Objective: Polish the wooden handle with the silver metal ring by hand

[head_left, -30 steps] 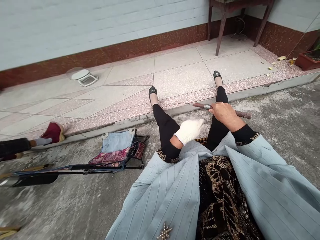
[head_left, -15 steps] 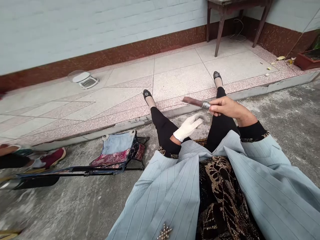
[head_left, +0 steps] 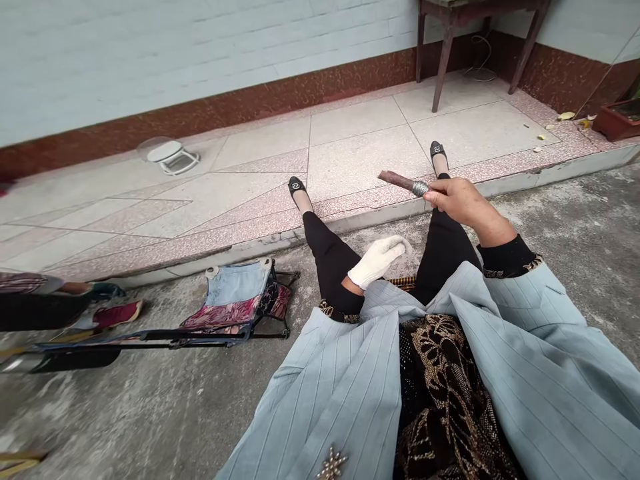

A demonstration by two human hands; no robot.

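Observation:
My right hand (head_left: 457,199) is bare and closed around a reddish-brown wooden stick (head_left: 400,181) with a silver metal band, holding it up over my right leg with its free end pointing left. My left hand (head_left: 378,260) wears a white glove and rests between my knees, fingers curled loosely; whether it holds anything is hidden. I sit on the concrete ground with both legs in black trousers stretched toward the tiled step (head_left: 350,220).
A folded small stool with patterned fabric (head_left: 235,303) lies on the concrete to my left. Another person's legs and red shoe (head_left: 113,313) show at the far left. A wooden table (head_left: 480,40) stands by the wall, a white object (head_left: 167,155) lies on the tiles.
My right hand has lifted the stick from across my right leg and turned it so its end points left and up. The other person's foot at the left has shifted.

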